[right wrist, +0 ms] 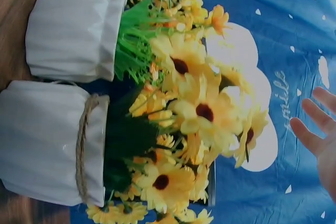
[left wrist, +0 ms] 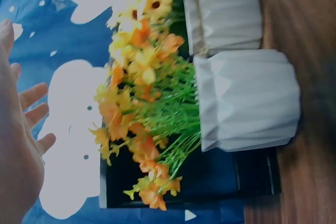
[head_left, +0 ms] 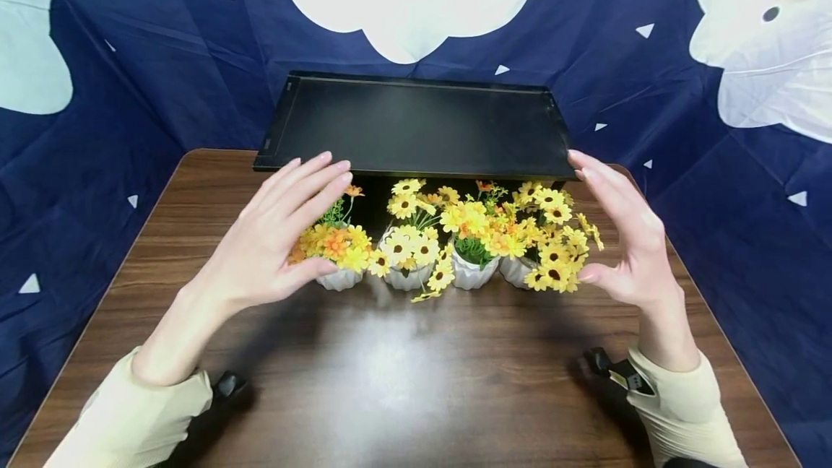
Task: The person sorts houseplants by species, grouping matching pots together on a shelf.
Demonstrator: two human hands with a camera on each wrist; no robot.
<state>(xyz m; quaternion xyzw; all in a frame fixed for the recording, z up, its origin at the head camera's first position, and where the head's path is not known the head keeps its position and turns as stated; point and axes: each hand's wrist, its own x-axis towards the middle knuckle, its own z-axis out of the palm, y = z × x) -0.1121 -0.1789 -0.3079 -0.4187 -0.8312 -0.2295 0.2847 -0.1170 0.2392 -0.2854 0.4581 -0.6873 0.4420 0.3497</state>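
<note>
Several white fluted pots of artificial flowers stand in a row; among them are a left pot (head_left: 341,279) with orange and yellow blooms and a right pot (head_left: 516,271) with dark-centred yellow daisies (head_left: 554,255). My left hand (head_left: 279,240) hovers at the row's left end, fingers extended and holding nothing. At the right end, my right hand (head_left: 627,237) is raised, thumb apart from the fingers, nothing in it. Both wrist views show space between hand and flowers. Twine circles the nearest pot (right wrist: 52,142) in the right wrist view.
Behind the pots is a raised flat black panel (head_left: 416,125), with dark space beneath its front edge. The wood-grain table (head_left: 390,381) reaches a dark blue cloth backdrop (head_left: 162,35) with white cloud shapes.
</note>
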